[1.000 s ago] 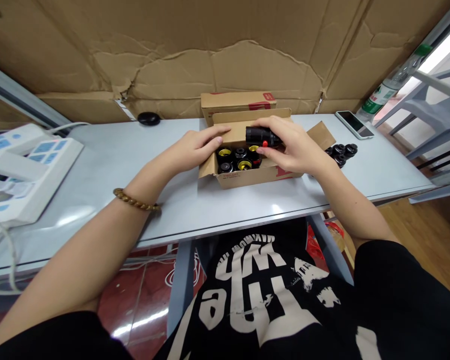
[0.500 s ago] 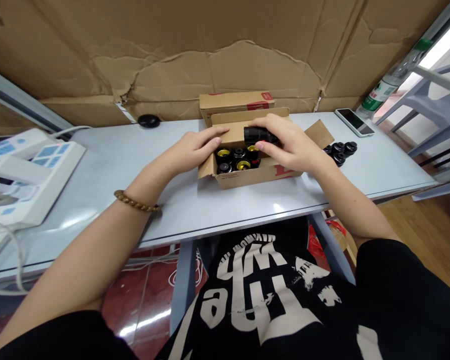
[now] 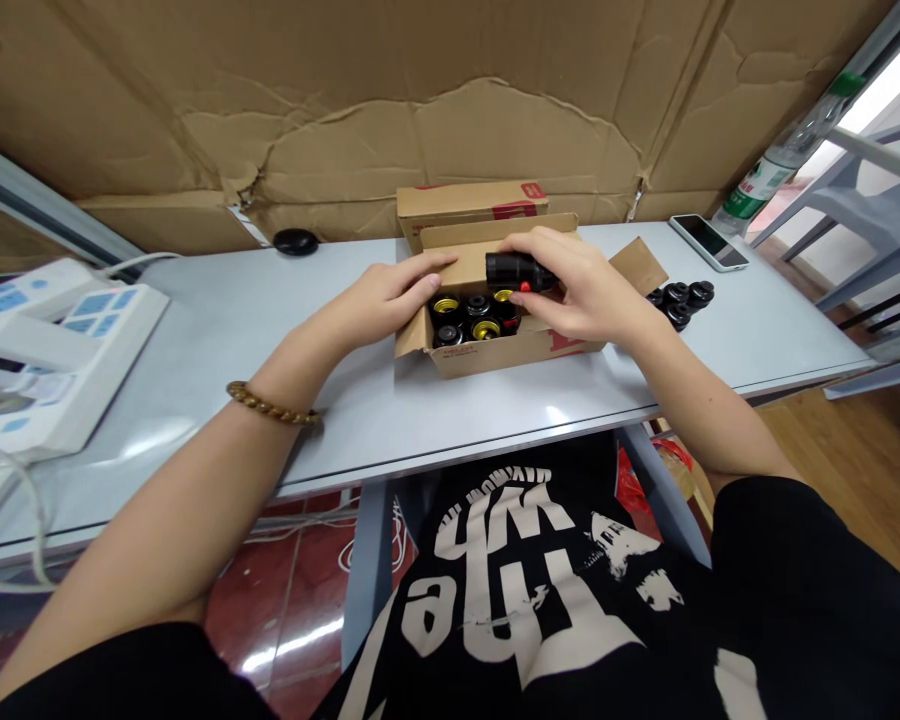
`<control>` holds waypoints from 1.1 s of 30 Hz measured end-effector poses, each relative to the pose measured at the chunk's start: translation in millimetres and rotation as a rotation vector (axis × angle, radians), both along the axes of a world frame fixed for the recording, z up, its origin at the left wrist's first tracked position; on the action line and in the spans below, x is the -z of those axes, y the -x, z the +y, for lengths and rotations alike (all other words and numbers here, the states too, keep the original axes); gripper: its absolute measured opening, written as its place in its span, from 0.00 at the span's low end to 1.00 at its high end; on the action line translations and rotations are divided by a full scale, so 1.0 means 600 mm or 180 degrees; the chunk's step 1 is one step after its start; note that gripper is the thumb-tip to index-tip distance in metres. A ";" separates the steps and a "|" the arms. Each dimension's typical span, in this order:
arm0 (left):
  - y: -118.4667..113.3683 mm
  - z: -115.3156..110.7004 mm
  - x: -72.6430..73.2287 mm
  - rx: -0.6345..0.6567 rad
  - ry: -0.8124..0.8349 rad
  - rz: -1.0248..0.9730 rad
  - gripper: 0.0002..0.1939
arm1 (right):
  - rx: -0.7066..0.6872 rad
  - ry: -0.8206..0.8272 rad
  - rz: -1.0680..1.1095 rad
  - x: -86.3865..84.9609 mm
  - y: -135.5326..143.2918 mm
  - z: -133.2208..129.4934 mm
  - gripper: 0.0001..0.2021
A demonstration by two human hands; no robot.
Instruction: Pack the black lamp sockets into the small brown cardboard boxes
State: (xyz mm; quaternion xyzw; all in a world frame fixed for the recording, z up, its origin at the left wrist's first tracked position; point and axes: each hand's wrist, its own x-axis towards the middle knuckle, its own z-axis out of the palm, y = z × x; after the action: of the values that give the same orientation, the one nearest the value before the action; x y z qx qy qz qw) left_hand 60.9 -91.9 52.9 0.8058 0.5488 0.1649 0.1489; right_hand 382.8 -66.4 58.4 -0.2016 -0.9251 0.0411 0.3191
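Note:
An open cardboard box (image 3: 495, 358) with red print sits on the table, holding several upright black flashlights (image 3: 448, 335), some showing yellow inside their ends. Above the box's right half, my right hand (image 3: 577, 285) is closed round a black flashlight (image 3: 511, 270) with a red button. That flashlight lies roughly level, its free end pointing left. My left hand (image 3: 390, 300) grips the box at its left end, thumb and fingers over the edge. Its palm side is hidden.
Behind stands another cardboard box (image 3: 469, 203). Several black flashlights (image 3: 677, 294) are at the right, near a phone (image 3: 709, 244) and a plastic bottle (image 3: 765, 180). A round black object (image 3: 296, 241) lies back left; a white power strip (image 3: 67, 370) with cables is at the left.
The flashlight in my right hand has shifted or turned slightly, so its red button shows more clearly. My left hand and the box stay in place.

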 end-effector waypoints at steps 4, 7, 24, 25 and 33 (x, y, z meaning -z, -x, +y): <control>0.000 0.001 0.001 0.0025 -0.0012 -0.0020 0.41 | 0.0051 -0.0078 0.0186 -0.001 0.000 0.001 0.23; 0.002 0.002 0.004 0.0024 -0.0031 -0.0038 0.40 | 0.0111 -0.0047 0.0243 -0.004 -0.001 0.002 0.25; 0.003 0.003 0.006 0.0027 -0.0052 -0.0087 0.40 | 0.0110 0.0058 0.0226 -0.003 -0.001 0.002 0.29; 0.003 0.003 0.006 0.0027 -0.0047 -0.0079 0.40 | 0.0112 0.0043 0.0216 -0.002 -0.001 0.002 0.29; 0.000 -0.001 0.000 0.0000 0.0001 -0.0002 0.40 | 0.0133 -0.0027 0.0239 -0.008 -0.006 -0.004 0.24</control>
State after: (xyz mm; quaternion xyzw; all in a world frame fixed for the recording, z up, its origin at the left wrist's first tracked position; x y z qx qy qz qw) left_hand 60.9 -92.5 53.1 0.8058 0.5489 0.1650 0.1493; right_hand 386.3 -69.1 63.4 -0.2178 -0.9082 0.0380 0.3553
